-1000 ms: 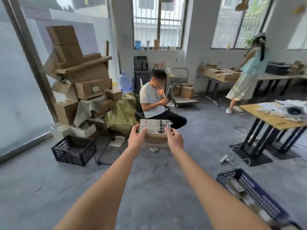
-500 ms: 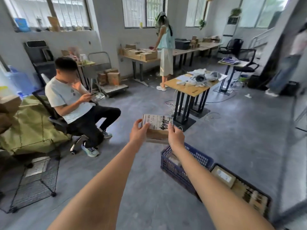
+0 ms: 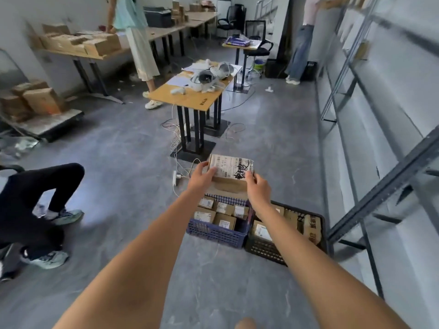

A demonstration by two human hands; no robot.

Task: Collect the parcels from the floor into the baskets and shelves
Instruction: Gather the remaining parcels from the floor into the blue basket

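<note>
A grey concrete floor (image 3: 118,143) fills most of the view, and a tall grey metal shelving frame (image 3: 384,176) runs along the white wall on the right. In the middle distance stands a wooden-topped table on black metal legs (image 3: 190,100), carrying white papers and white headsets, with loose white cables (image 3: 177,138) trailing down beside its base. A long wooden bench (image 3: 95,54) at the back left holds stacked brown cardboard boxes. Nearer, 2 plastic baskets sit side by side on the floor, touching: a blue lattice plastic basket (image 3: 213,233) on the left, packed with small labelled brown parcels, and a black lattice plastic basket (image 3: 263,250) on the right, also holding brown parcels. Both bare arms reach forward over them. Held in the air above the far edge of the blue basket is a small brown cardboard parcel with a white printed label and black scrawled writing (image 3: 231,168). The left hand (image 3: 202,178) grips its left end, thumb on top and fingers curled beneath, while the right hand (image 3: 257,186) pinches its right end in the same way.
</note>
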